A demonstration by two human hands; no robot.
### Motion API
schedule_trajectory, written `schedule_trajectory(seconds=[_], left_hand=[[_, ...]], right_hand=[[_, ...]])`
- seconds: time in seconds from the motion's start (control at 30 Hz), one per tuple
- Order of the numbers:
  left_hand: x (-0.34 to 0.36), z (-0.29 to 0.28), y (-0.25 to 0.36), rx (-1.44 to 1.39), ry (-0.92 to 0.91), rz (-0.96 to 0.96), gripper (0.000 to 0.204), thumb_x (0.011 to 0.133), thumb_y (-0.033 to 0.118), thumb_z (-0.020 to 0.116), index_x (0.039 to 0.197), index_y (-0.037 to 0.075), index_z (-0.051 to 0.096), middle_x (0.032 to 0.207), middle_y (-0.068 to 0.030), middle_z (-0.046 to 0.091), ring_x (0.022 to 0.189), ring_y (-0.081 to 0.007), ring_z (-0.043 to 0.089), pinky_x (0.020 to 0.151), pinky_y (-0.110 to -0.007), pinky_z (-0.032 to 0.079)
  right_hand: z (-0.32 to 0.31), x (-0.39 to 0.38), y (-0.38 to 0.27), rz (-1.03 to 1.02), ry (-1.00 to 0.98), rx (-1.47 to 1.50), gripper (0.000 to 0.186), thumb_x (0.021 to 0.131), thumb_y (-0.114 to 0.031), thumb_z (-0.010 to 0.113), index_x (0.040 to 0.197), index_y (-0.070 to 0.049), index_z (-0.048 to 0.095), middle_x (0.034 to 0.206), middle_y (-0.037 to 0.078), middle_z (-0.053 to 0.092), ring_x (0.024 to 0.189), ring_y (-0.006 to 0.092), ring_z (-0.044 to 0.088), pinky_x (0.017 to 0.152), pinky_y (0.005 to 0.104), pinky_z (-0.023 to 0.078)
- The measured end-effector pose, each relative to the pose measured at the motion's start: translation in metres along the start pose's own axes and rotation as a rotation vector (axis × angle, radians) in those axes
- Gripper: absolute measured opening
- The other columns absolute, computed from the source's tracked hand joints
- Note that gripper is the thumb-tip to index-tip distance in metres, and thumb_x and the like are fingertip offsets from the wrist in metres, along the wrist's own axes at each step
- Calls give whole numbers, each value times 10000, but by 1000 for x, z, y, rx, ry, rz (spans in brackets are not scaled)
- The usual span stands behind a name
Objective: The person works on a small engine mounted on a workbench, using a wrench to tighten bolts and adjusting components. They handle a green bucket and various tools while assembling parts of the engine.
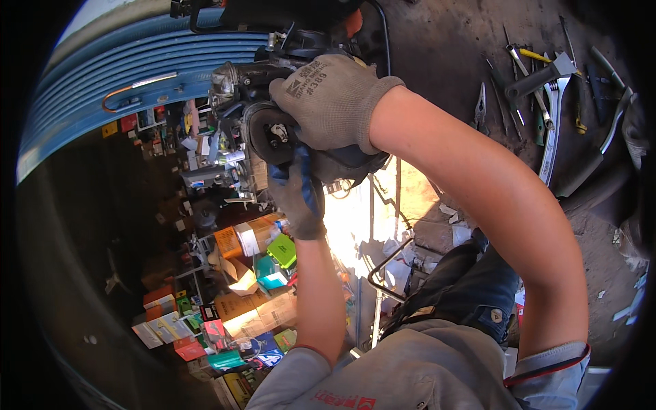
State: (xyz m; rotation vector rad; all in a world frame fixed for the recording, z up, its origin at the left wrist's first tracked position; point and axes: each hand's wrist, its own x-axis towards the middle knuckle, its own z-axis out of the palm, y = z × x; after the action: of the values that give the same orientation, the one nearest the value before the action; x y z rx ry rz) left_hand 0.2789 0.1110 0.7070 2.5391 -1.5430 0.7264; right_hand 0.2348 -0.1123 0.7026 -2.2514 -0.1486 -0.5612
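Both of my hands wear grey work gloves and are close together at a dark mechanical assembly, probably part of a motorcycle. My right hand (328,102) is curled over its top; most of the fingers are hidden behind the back of the glove, and so is what they grip. From below, my left hand (298,195), in a glove with a dark blue palm side, holds the lower edge of a round black housing (258,133). A light-coloured bit shows inside the housing's opening. Beside it sits a clear lamp-like part (225,83).
Blue corrugated metal (164,58) runs along the upper left. Many small boxes (167,328) and cartons (273,311) are piled at the lower left. An adjustable wrench (555,126), a hammer (540,78) and pliers (481,106) lie at the right. A metal stand (377,301) rises near my legs.
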Motion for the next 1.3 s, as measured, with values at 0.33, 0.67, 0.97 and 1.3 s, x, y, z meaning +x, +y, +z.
schedule_trajectory(seconds=[0.33,0.67,0.97,1.3], left_hand=[[15,-17,-3,-1104,-15,-847,342,942,164,720,1216,-38,681,1090,-64,713,944,-144,640,853,-308,504],[19,-32,-3,-1103,-178,-680,396,887,118,779,1241,24,627,1050,-36,685,917,-120,611,821,-294,508],[22,-59,-16,-1261,-59,-582,588,822,164,836,1331,21,577,1186,-84,676,1075,-176,631,949,-333,504],[31,-48,-3,-1218,50,-512,752,771,124,879,1409,9,498,1325,-123,626,1205,-214,611,1039,-357,497]], right_hand=[[-1,5,0,46,34,89,519,802,-260,735,1253,-34,610,1055,173,724,1047,348,691,936,452,516],[-5,-91,-2,686,438,647,646,890,-252,767,1419,14,512,1200,179,689,1104,248,673,950,361,531],[1,-93,-48,505,347,1144,743,933,-132,732,1569,-15,366,1191,76,650,1049,100,584,960,296,507],[-13,-30,-74,391,281,217,657,863,-153,730,1480,-93,512,1204,231,662,1136,379,662,986,439,522]])
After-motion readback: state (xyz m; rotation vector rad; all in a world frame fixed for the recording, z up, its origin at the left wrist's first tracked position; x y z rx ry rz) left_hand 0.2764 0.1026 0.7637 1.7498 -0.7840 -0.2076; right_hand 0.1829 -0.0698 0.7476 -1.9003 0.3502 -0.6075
